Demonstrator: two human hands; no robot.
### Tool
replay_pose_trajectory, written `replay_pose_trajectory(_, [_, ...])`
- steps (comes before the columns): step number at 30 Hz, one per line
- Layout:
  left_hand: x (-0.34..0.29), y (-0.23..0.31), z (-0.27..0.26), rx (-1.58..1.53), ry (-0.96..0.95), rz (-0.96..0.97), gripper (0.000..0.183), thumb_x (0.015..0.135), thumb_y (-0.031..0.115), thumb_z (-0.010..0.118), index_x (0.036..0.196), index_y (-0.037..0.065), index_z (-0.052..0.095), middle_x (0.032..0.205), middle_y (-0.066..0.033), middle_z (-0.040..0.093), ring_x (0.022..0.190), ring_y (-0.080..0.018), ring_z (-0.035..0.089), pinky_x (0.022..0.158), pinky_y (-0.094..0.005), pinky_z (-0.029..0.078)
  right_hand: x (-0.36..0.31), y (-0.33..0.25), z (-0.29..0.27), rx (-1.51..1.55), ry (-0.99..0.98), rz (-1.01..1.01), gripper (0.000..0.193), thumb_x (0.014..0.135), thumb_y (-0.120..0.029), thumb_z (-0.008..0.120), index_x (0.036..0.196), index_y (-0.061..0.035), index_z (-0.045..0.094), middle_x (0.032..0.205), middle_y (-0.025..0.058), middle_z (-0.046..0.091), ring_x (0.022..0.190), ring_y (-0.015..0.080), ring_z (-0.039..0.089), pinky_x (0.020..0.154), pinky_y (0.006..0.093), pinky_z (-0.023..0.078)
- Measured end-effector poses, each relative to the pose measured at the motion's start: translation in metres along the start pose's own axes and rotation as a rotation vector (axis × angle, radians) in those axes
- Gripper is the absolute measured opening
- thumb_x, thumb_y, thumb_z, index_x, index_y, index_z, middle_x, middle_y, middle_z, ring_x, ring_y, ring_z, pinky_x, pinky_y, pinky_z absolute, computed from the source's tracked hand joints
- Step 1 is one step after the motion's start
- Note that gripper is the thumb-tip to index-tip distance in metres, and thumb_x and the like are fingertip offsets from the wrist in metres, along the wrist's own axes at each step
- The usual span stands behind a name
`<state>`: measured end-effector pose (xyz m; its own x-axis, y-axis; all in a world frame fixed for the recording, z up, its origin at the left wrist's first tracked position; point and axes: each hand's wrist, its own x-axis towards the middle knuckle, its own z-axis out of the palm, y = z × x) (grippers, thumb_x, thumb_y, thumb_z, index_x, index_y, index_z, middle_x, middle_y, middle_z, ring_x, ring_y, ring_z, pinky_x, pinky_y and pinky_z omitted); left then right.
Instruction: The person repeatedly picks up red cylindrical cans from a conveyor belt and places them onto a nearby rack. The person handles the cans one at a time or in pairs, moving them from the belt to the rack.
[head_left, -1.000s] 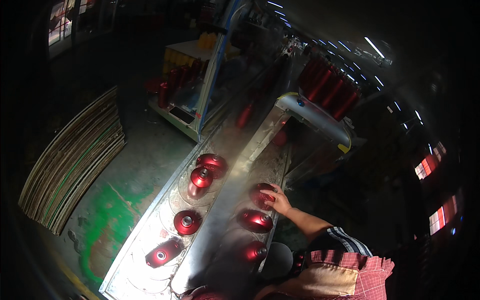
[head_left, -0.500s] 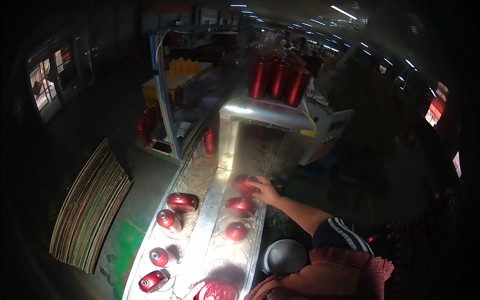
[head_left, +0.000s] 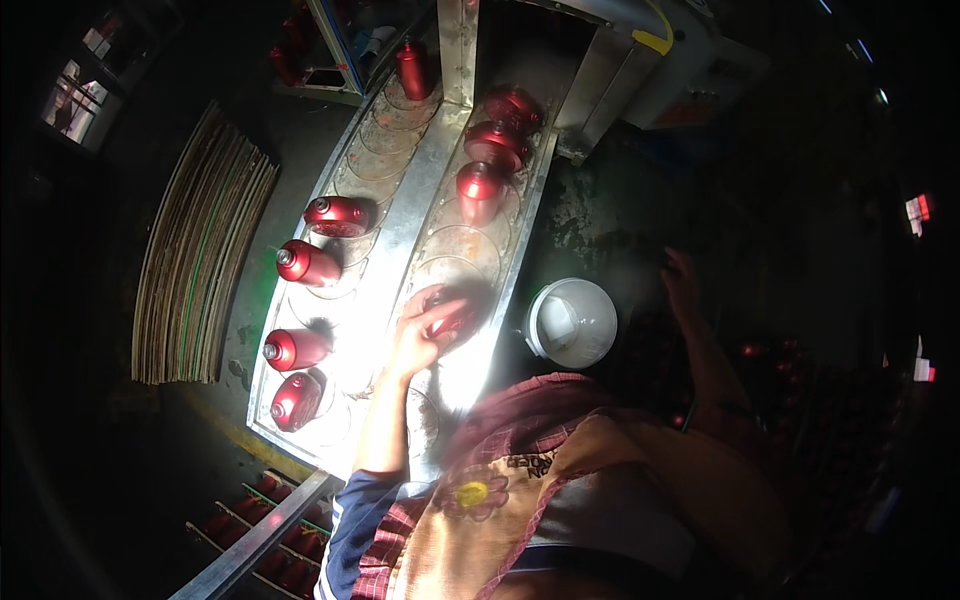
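Note:
My left hand (head_left: 424,335) is closed around a shiny red metal bottle (head_left: 456,316) on the near part of the conveyor's right lane. Its fingers and the glare hide part of the bottle. Off to the right, past a white bucket (head_left: 590,345), my right hand (head_left: 681,280) hangs in shadow, its fingers apart and nothing visible in them. Farther up the same lane stands a red bottle (head_left: 480,187). Beyond it are two more, one (head_left: 497,147) in front of another (head_left: 514,106). They look tilted or lying.
The left lane carries several red bottles, among them one standing bottle (head_left: 411,70) at the far end. A metal machine frame (head_left: 459,50) rises over the conveyor (head_left: 405,240). Stacked boards (head_left: 205,250) lie at left; racks of red items (head_left: 265,540) are at lower left.
The view has swung downward and right. My right hand has left the far bottle and moved off the conveyor to the right. My left hand, barely visible before, now shows with a bottle.

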<state>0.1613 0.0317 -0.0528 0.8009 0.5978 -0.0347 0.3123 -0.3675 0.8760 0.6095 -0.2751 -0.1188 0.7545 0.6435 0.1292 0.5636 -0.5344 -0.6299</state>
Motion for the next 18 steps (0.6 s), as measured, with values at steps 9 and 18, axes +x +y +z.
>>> replay_pose_trajectory(9, [0.151, -0.018, 0.021, 0.074, 0.022, 0.299, 0.056, 0.068, -0.008, 0.077, 0.116, 0.021, 0.074, 0.140, -0.0091, 0.053, 0.128, -0.0308, 0.049, 0.106, -0.0356, 0.044, -0.102, 0.012, -0.057, 0.166, -0.039, 0.172, 0.040, 0.095, -0.013, 0.062, 0.135, -0.0092, 0.058, 0.135, 0.0120, 0.057, 0.124, 0.0269, 0.054, 0.104, 0.0412, 0.046])
replay_pose_trajectory(18, [0.240, -0.027, -0.002, 0.510, -0.019, 0.341, 0.039, 0.080, 0.012, 0.076, 0.118, 0.023, 0.075, 0.150, -0.0131, 0.047, 0.137, -0.0344, 0.038, 0.114, -0.0460, 0.031, -0.254, -0.010, -0.146, 0.096, 0.176, 0.533, 0.037, 0.096, -0.010, 0.062, 0.133, -0.0105, 0.059, 0.133, 0.0105, 0.056, 0.124, 0.0265, 0.055, 0.103, 0.0403, 0.048])
